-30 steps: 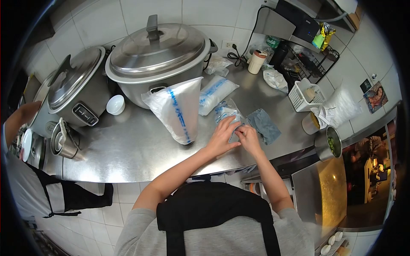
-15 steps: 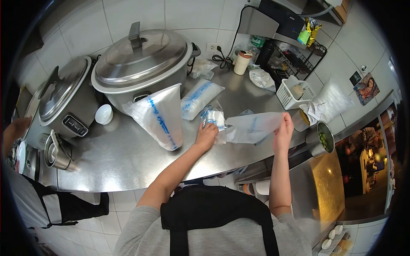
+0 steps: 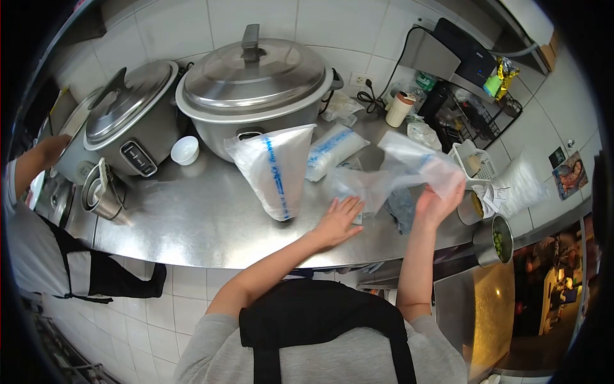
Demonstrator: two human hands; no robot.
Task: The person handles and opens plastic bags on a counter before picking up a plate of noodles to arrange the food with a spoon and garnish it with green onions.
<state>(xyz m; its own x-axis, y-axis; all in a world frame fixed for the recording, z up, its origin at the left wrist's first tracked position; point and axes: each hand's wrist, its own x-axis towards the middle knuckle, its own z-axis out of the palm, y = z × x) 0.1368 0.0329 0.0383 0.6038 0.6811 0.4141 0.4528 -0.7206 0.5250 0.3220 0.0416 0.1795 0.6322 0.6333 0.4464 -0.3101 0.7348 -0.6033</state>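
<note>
My right hand (image 3: pixel 441 200) is raised over the right part of the steel counter, its fingers closed on a thin clear plastic bag (image 3: pixel 414 160) that is blurred by motion. The bag trails left toward my left hand (image 3: pixel 339 223), which lies flat with fingers outstretched on the counter, partly over a small clear packet (image 3: pixel 356 217). Just left of it a white plastic bag with blue print (image 3: pixel 276 168) stands filled, wide at the top. Behind lies a similar roll-shaped bag pack (image 3: pixel 336 150). Between my hands rests a crumpled blue-grey cloth or wrapper (image 3: pixel 401 211).
Large rice cookers (image 3: pixel 256 86) line the wall, with a white bowl (image 3: pixel 185 151) before them. A white basket (image 3: pixel 473 163), a steel pot of green fruit (image 3: pixel 494 241) and a capped bottle (image 3: pixel 400 109) stand to the right. Another person's arm (image 3: pixel 39 160) reaches in at left.
My right hand has lifted the plastic bag, which is now swinging and blurred. My left hand has shifted nearer the counter's front edge and flattened. The camera view has turned slightly.
</note>
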